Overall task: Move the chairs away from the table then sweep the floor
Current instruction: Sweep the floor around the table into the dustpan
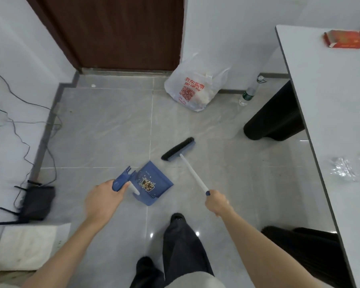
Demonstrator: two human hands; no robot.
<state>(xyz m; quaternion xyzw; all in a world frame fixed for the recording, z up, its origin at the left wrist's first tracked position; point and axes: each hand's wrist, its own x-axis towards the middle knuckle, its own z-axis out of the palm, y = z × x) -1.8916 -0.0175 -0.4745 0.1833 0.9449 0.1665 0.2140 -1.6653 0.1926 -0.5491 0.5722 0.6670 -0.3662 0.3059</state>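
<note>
Blue dustpan (161, 179) in left hand (104, 199)'s grip, broom (180, 149) in right hand (217, 202)'s; red-lettered QR bag (195, 88)

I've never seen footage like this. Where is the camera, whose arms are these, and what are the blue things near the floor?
There is no machine here. This is a single picture from a camera worn on a person's head, looking down at their own arms, legs and the grey tiled floor.

The left hand grips the handle of a blue dustpan, which already has some swept-up bits in it. The right hand grips the end of a white-handled broom; its black bristles are just beyond the dustpan.

Further off, a white plastic bag with red print sits by a brown door, and a clear bottle is near it. The white table on the right carries a red box. At the left wall is a black router with cables.
</note>
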